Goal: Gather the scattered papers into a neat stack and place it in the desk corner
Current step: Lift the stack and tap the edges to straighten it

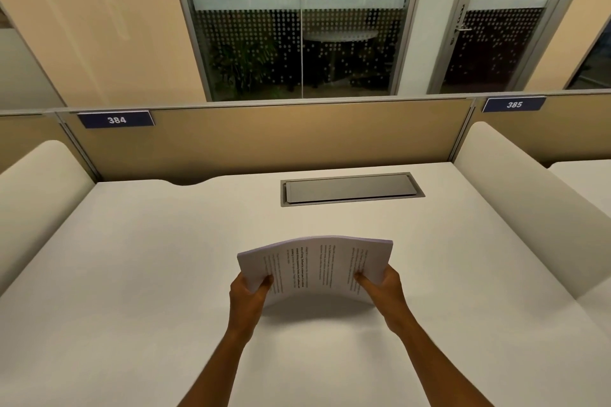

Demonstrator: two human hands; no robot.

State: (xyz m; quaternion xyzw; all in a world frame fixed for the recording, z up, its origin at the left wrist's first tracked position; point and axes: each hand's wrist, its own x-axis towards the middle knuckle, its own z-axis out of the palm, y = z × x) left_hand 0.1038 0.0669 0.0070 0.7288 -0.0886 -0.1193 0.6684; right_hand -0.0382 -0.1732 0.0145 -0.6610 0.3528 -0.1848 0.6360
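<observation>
white desk [132,274] | grey cable hatch [350,189] set flush near rear edge | closed

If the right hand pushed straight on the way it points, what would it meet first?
Probably nothing nearby: beyond the right hand, gripping the paper stack, lies bare desk, then perhaps the metal cable hatch. Depth is unclear.

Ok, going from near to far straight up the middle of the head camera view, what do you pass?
Two forearms, then left hand and right hand gripping the paper stack → bare desk → grey cable hatch → tan partition → glass wall.
</observation>
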